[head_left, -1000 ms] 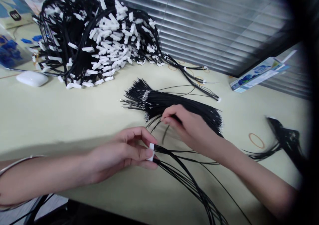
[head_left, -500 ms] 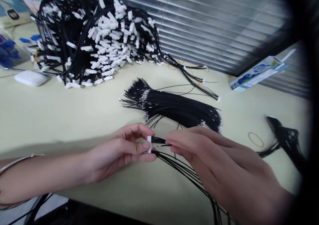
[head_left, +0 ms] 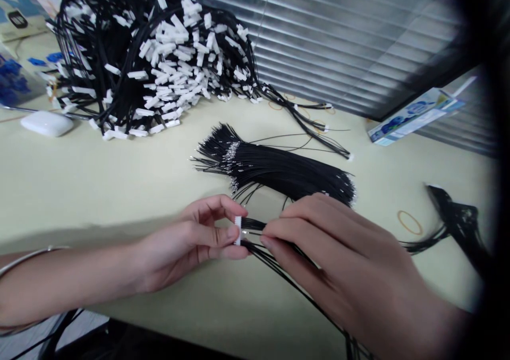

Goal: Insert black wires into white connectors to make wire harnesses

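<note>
My left hand (head_left: pixel 187 243) pinches a small white connector (head_left: pixel 238 231) between thumb and fingers, just above the pale table (head_left: pixel 99 179). Several thin black wires run out of the connector toward the lower right. My right hand (head_left: pixel 342 259) is closed in a pinch on one black wire (head_left: pixel 252 233), its tip right at the connector's face. Behind the hands lies a loose bundle of black wires (head_left: pixel 279 169) with bare metal tips.
A big heap of black harnesses with white connectors (head_left: pixel 159 57) fills the back left. A white mouse-like object (head_left: pixel 45 123) lies at the left, a blue-and-white box (head_left: pixel 414 117) at the back right, more black wires (head_left: pixel 454 222) and a rubber band (head_left: pixel 409 222) at the right.
My right hand left the wire bundle, came down to the connector with one wire pinched, and has now moved its tip closer to the connector. My left hand has stayed put.
</note>
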`<state>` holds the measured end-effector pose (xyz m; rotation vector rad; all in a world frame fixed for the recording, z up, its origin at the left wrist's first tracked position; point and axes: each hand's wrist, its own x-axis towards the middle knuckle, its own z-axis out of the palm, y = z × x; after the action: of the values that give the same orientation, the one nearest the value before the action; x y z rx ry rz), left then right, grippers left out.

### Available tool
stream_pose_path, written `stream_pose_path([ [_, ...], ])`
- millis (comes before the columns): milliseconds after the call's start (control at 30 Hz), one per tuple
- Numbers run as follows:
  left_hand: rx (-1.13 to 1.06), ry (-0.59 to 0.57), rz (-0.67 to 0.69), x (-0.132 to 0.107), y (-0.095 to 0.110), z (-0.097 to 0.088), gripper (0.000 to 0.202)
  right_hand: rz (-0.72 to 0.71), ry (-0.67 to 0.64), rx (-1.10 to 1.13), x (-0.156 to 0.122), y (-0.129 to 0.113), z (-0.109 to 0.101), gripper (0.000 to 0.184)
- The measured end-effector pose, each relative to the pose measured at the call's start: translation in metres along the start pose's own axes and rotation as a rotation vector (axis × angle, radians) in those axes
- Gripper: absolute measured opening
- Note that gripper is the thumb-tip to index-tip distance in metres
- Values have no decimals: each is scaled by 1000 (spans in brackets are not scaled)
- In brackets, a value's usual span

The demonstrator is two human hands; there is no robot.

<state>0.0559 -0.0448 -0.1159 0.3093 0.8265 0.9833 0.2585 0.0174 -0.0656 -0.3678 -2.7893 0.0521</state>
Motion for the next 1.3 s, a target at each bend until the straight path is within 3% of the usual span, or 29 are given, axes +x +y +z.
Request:
stream_pose_path([
  [100,2,-4,-1,0,-1,1,22,-6,-67,32,-2,1,1,22],
  [600,107,10,24,2,-2,-2,22,-69,-6,-134,1,-3,4,22],
  [900,137,2,36,2,0,-1,20,-141,2,-244,8,-5,0,33],
  [1300,150,-28,58,2,-1,-3,20,-152,6,-254,10,-8,-1,34],
])
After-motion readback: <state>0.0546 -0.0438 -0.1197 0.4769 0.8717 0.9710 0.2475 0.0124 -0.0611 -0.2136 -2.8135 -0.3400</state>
